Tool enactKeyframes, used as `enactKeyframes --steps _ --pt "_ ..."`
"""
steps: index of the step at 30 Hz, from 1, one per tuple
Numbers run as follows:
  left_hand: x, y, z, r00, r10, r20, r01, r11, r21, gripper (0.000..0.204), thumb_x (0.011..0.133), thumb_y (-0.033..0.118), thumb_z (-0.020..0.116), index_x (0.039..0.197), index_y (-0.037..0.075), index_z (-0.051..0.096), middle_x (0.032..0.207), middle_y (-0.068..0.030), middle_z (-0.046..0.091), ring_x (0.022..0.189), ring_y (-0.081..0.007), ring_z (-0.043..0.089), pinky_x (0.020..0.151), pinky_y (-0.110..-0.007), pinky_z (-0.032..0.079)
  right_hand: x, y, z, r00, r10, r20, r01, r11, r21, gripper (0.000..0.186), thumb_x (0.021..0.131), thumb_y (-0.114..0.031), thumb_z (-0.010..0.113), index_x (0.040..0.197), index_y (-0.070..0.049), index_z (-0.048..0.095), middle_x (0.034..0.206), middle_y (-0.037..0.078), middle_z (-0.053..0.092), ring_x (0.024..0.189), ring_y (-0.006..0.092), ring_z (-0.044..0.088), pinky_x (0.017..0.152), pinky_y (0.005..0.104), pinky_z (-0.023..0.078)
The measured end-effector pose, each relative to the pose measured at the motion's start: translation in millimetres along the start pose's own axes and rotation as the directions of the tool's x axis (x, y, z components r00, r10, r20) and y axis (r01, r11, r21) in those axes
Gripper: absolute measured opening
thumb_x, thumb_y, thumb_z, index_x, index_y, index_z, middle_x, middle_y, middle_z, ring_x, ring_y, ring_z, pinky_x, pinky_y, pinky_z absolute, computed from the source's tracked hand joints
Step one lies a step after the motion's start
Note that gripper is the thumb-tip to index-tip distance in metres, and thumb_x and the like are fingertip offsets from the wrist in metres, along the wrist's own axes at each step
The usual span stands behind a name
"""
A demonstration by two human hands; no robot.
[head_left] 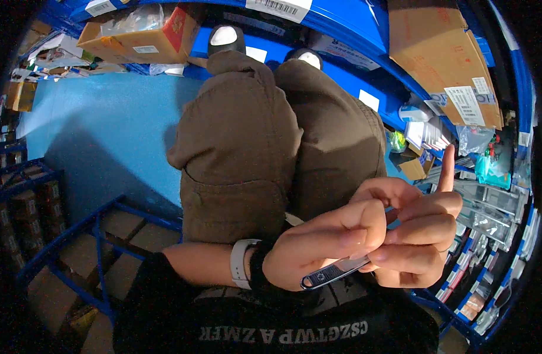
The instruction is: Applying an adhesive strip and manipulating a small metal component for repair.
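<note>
My left hand (324,248), with a white-banded watch (240,264) at its wrist, pinches a small silver nail clipper (333,274) between thumb and fingers. One end of the clipper meets the curled fingertips of my right hand (421,236). On that hand one finger points straight up and the others are folded in. Whether anything lies inside those folded fingers is hidden. Both hands are close together in front of my body, to the right of my knees in brown trousers (235,141).
A blue shelf rack (347,17) runs along the far side, where my shoes (227,38) rest. Cardboard boxes (442,59) stand on it. At the right are shelves with bagged goods (489,206). A blue rack with boxes (100,253) is at the lower left, beside blue floor (117,130).
</note>
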State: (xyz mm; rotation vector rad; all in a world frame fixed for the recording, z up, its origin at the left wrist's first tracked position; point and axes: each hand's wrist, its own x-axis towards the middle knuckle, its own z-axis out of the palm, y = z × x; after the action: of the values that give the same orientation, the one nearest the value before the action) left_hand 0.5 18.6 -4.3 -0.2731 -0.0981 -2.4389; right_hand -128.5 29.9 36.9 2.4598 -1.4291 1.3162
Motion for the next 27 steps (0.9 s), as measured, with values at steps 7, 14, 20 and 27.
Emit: enactKeyframes --steps 7,14,20,27 --pt "2 -4 0 0.996 0.069 0.049 -0.073 0.992 0.102 0.022 0.091 0.024 0.034 0.085 0.005 0.043 0.101 -0.0055 0.035 0.088 -0.0101 0.035 0.080 -0.027 0.026 -3 6 -7 1.000 -0.016 -0.014 0.017 0.999 0.048 0.022 0.063 -0.003 0.063 0.059 -0.018 0.047 0.062 -0.005 0.041 0.056 0.0112 0.036 0.099 0.0633 0.020" --pt "4 -3 3 0.998 0.011 0.055 -0.009 0.999 -0.042 0.021 0.089 0.028 0.039 0.086 0.008 0.044 0.117 -0.0077 0.031 0.095 -0.0133 0.035 0.084 -0.028 0.026 2 0 -3 0.998 0.059 -0.026 -0.057 0.996 0.068 0.023 0.064 -0.008 0.067 0.060 -0.019 0.047 0.061 -0.006 0.039 0.057 0.0106 0.038 0.100 0.0624 0.019" --pt "-3 -1 0 0.997 0.003 -0.075 -0.004 1.000 -0.010 0.023 0.085 0.033 0.046 0.078 0.010 0.045 0.127 -0.0071 0.027 0.110 -0.0173 0.030 0.095 -0.034 0.020 0 4 3 0.999 0.047 0.007 -0.047 0.991 0.127 0.013 0.067 -0.019 0.069 0.064 -0.018 0.057 0.064 -0.006 0.045 0.062 0.0118 0.043 0.100 0.0599 0.021" --pt "9 -11 -1 0.994 0.011 -0.111 -0.019 0.997 -0.071 0.030 0.084 0.041 0.050 0.069 0.016 0.044 0.136 -0.0096 0.027 0.128 -0.0196 0.021 0.107 -0.039 0.011 -16 28 -39 0.929 0.278 -0.244 -0.213 0.941 0.261 0.025 0.072 -0.025 0.070 0.064 -0.017 0.048 0.065 -0.003 0.037 0.064 0.0148 0.035 0.100 0.0584 0.020"
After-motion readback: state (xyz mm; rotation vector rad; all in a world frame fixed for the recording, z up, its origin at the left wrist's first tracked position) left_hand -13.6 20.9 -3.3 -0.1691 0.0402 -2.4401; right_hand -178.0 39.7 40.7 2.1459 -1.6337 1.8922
